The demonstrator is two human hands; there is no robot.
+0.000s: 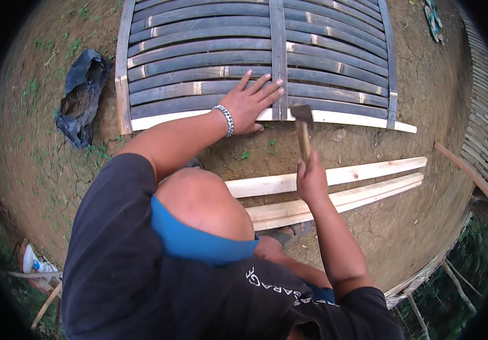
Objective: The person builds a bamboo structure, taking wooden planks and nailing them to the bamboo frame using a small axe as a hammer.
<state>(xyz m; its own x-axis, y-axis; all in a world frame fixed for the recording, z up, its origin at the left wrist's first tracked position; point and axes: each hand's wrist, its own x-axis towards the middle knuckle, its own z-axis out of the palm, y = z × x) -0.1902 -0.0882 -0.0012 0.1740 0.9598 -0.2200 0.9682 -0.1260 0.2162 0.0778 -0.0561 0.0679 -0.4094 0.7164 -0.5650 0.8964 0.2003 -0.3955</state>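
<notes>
- The left hand point(249, 105) lies flat and spread on the bamboo slat panel point(198, 62), fingers over the dark slats and across the upright cross batten point(278, 56); its grip is released, pressing down and holding nothing.
- The right hand point(311, 180) has its grip clenched round the wooden handle of a hammer point(302, 127), whose dark head sits just above the pale bottom rail point(340, 117) of the panel, just right of the batten.
- The panel rests on the bare dirt ground point(425, 102), its near edge closest to the person's knee point(198, 201).
- The likeliest mishap, as I judge it: the left fingertips point(275, 88) lie just beside the hammer head, so a glancing blow could land on them.
- Any nail is too small to tell here; if one stands there, an off-centre strike could bend it or split the thin pale rail.
- The hand holds the handle low, near its end, which may make the head wander on the swing.
- The panel sits on uneven earth; a blow could make it bounce or slide unless the flat hand keeps its weight down.
- Two loose pale wooden strips point(334, 187) lie between the knee and the panel, under the right forearm; a shifted foot could knock or roll them.
- A crumpled dark bag point(79, 96) lies well apart to the left, no hazard.
</notes>
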